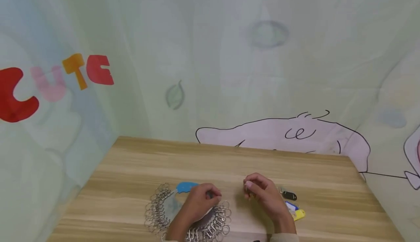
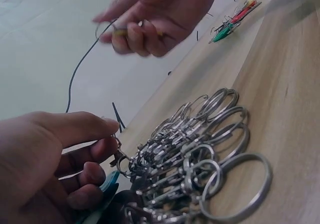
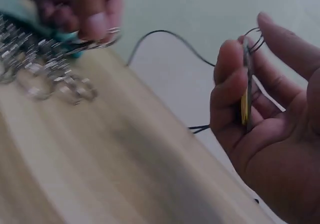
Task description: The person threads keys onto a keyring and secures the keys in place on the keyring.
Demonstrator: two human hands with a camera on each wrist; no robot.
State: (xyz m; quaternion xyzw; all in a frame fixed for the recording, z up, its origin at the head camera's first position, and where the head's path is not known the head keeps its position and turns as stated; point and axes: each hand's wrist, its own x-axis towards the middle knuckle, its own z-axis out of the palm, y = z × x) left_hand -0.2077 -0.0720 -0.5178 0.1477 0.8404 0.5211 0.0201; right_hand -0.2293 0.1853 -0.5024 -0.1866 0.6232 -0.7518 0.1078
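Observation:
My left hand (image 1: 201, 202) is over a round bunch of metal clasps with key rings (image 1: 214, 224) and pinches a metal clasp (image 2: 119, 156) between thumb and fingertips. A teal-blue piece (image 1: 186, 187) shows at the back of the bunch, partly behind that hand. To the right, my right hand (image 1: 265, 196) is raised above the table. Its curled fingers hold a thin key tag (image 3: 245, 103), seen edge-on with a yellow side, and the tag's wire ring (image 3: 257, 39) stands up near the thumb. Most of the tag is hidden by the fingers.
Right of my right hand lie a black key tag (image 1: 290, 195), a blue tag (image 1: 291, 205) and a yellow tag (image 1: 299, 214). Red (image 2: 244, 12) and green tags (image 2: 222, 32) show in the left wrist view. A printed curtain (image 1: 229, 70) hangs behind the wooden table (image 1: 157, 154).

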